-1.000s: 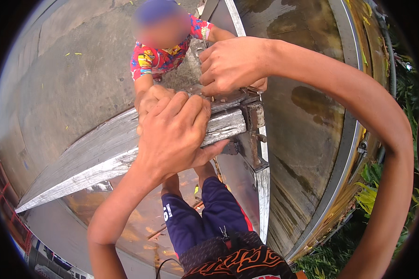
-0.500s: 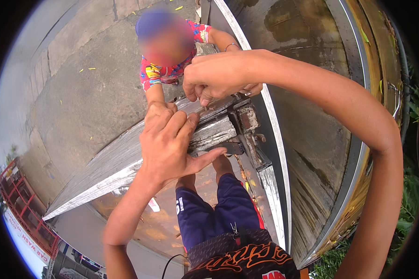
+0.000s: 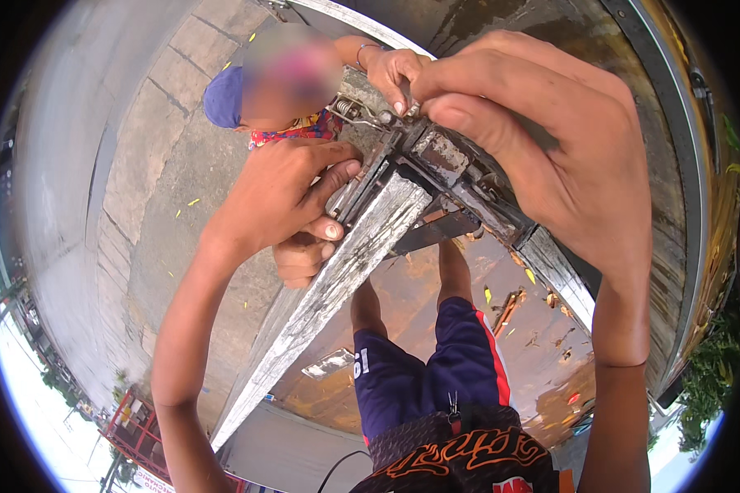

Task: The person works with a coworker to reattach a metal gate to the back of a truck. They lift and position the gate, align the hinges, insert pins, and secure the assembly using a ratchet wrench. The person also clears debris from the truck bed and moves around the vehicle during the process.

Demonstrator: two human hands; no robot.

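A rusty metal latch assembly (image 3: 442,158) is fixed at the corner where two weathered wooden boards meet. My left hand (image 3: 275,193) reaches over the left board (image 3: 329,304), fingers curled against a metal bar (image 3: 362,191) on its outer side. At the latch's far end, my right hand (image 3: 543,140) pinches a small metal piece (image 3: 413,108), partly hidden by my fingertips. A co-worker's hand (image 3: 395,76) touches the same spot. Fingers of what looks like the co-worker's other hand (image 3: 302,256) grip the left board beneath mine. A spring (image 3: 347,107) sits beside the latch.
The co-worker (image 3: 263,90) leans in on the far side of the board, on concrete ground. I stand on a rusty, leaf-strewn metal floor (image 3: 436,353) bounded by the boards. A large stained panel (image 3: 510,25) with a pale edge rises at the far right.
My view has shifted closer to the latch. The right hand has gone from above the left board to the latch's far end. My left hand's spread fingers have curled in. The co-worker has leaned nearer.
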